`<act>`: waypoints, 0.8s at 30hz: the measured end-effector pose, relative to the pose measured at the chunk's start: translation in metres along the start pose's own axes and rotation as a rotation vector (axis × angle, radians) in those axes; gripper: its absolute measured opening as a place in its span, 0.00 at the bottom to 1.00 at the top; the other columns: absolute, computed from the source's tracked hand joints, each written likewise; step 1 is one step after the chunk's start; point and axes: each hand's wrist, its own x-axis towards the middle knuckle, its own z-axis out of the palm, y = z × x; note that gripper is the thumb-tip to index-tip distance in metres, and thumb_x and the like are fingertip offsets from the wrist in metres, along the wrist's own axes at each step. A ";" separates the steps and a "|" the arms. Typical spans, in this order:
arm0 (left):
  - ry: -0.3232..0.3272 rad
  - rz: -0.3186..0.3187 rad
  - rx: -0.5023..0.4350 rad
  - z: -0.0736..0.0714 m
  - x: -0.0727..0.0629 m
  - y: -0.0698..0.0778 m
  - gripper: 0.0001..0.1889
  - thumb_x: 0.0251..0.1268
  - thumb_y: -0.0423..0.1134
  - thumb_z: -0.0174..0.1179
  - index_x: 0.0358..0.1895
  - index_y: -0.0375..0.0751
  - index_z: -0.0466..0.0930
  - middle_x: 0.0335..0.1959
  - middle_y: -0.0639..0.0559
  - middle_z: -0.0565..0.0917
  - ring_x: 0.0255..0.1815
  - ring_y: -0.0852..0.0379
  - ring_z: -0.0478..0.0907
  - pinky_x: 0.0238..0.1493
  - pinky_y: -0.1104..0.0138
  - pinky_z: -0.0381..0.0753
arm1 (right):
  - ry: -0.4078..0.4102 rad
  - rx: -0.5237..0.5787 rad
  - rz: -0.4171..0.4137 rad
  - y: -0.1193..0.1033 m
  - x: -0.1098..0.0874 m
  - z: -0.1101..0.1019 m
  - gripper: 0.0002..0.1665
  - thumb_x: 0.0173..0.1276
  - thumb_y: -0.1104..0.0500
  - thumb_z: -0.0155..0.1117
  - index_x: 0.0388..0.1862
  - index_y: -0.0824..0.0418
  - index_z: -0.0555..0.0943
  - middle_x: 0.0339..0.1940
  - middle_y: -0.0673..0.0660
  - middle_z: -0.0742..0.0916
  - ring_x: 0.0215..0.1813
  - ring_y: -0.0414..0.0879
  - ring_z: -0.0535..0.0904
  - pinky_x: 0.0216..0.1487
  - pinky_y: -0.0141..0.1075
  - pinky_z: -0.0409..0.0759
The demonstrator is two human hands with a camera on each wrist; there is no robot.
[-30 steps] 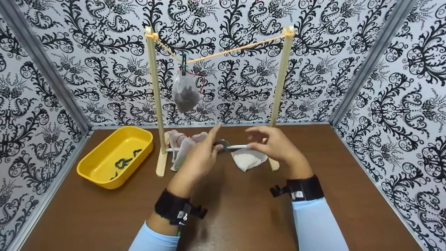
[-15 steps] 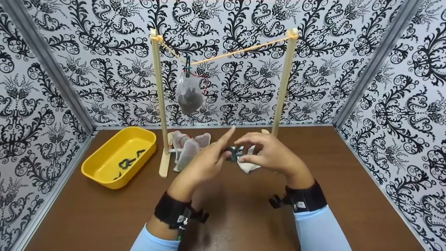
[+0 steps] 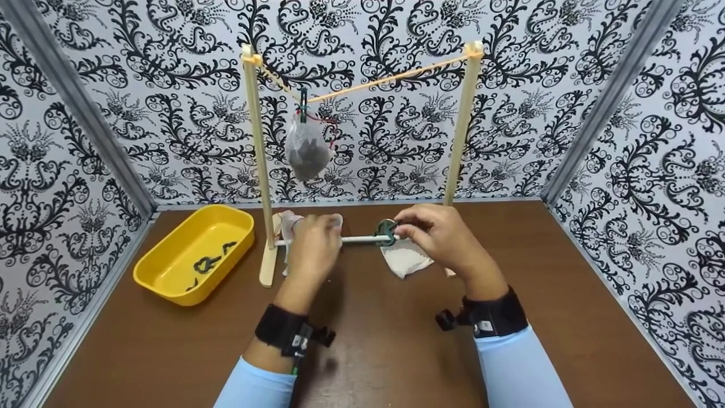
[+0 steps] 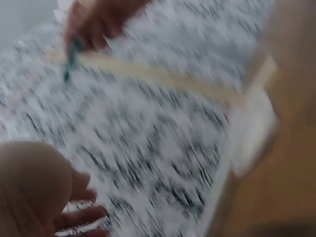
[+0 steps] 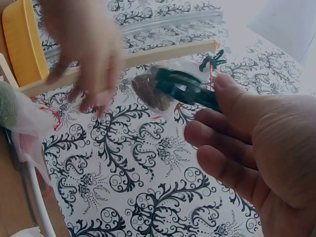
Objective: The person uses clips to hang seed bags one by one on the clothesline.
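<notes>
My right hand (image 3: 447,238) pinches a dark green clothespin (image 5: 185,89) between thumb and fingers, held over the white crossbar in the head view. My left hand (image 3: 311,246) holds nothing; its fingers hang relaxed, reaching over the gauzy white drawstring bags (image 3: 288,222) at the left post and partly hiding them. In the right wrist view, one of those bags (image 5: 29,118) shows green contents. Another pouch (image 3: 406,260), with white grains, lies on the table below my right hand. Left wrist view is blurred.
Two wooden posts (image 3: 259,153) carry a sagging orange string (image 3: 391,79). From it hangs a bag (image 3: 307,148) with brown contents, held by a green clothespin (image 3: 303,106). A white crossbar (image 3: 359,239) runs low between the posts. Several green clothespins lie in a yellow tub (image 3: 170,266).
My left hand has let go of the clothespin and moved left over the bags. The clothespin is now in my right hand, which stays near the same spot.
</notes>
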 end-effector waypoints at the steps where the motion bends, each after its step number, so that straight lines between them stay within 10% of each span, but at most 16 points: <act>1: 0.020 -0.046 0.050 0.004 0.002 -0.010 0.17 0.85 0.42 0.63 0.64 0.34 0.88 0.60 0.33 0.88 0.67 0.31 0.83 0.73 0.38 0.83 | 0.020 -0.001 0.005 0.001 0.000 0.000 0.09 0.72 0.62 0.82 0.47 0.64 0.93 0.40 0.57 0.96 0.39 0.45 0.91 0.43 0.29 0.90; 7: -0.041 -0.251 0.168 0.021 0.007 -0.057 0.26 0.81 0.48 0.66 0.73 0.38 0.78 0.76 0.34 0.81 0.75 0.24 0.77 0.69 0.29 0.83 | 0.081 0.040 0.030 0.003 -0.001 0.001 0.04 0.70 0.65 0.83 0.41 0.63 0.94 0.33 0.56 0.94 0.34 0.38 0.86 0.35 0.23 0.81; 13: -0.119 -0.329 0.079 0.021 0.009 -0.071 0.36 0.74 0.43 0.73 0.83 0.48 0.73 0.76 0.29 0.81 0.77 0.22 0.76 0.72 0.26 0.79 | 0.076 0.046 0.052 0.005 0.000 0.000 0.04 0.70 0.67 0.82 0.41 0.62 0.94 0.33 0.56 0.94 0.34 0.37 0.86 0.35 0.24 0.83; 24: -0.023 -0.215 0.081 -0.008 0.012 -0.058 0.16 0.86 0.43 0.62 0.64 0.41 0.92 0.62 0.32 0.92 0.63 0.27 0.89 0.65 0.32 0.86 | 0.061 0.070 0.120 0.007 -0.004 -0.006 0.03 0.73 0.66 0.81 0.43 0.64 0.95 0.34 0.56 0.95 0.34 0.37 0.87 0.35 0.25 0.86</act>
